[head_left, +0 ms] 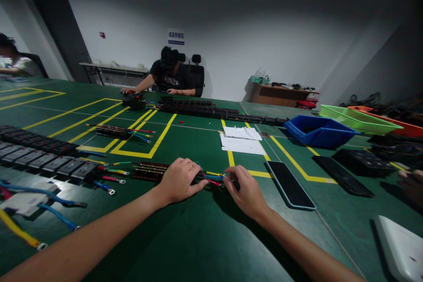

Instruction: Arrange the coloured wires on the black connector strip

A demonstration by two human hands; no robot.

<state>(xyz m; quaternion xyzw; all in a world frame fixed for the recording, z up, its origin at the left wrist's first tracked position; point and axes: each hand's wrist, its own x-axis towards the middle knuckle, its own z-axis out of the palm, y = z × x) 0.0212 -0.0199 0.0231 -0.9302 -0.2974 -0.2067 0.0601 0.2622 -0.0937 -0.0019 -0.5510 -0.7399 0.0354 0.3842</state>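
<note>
On the green table, a dark strip (147, 171) with thin brass-coloured bars lies in front of me. Over its right end, my left hand (181, 177) is closed, gripping it from above. Yellow, blue and red wires (214, 178) come out to the right of that hand. My right hand (245, 190) pinches the tips of the yellow and blue wires between thumb and fingers. The red wire's ring terminal (222, 185) sticks out just left of that hand. The left hand's fingertips and the strip's covered end are hidden.
Rows of socket strips (49, 162) with ring-ended wires lie left. Another wired strip (112, 131) is farther back. Papers (243, 140), a phone (291, 185), a blue bin (319, 132) and a green basket (358, 119) are right. A co-worker (172, 75) sits opposite.
</note>
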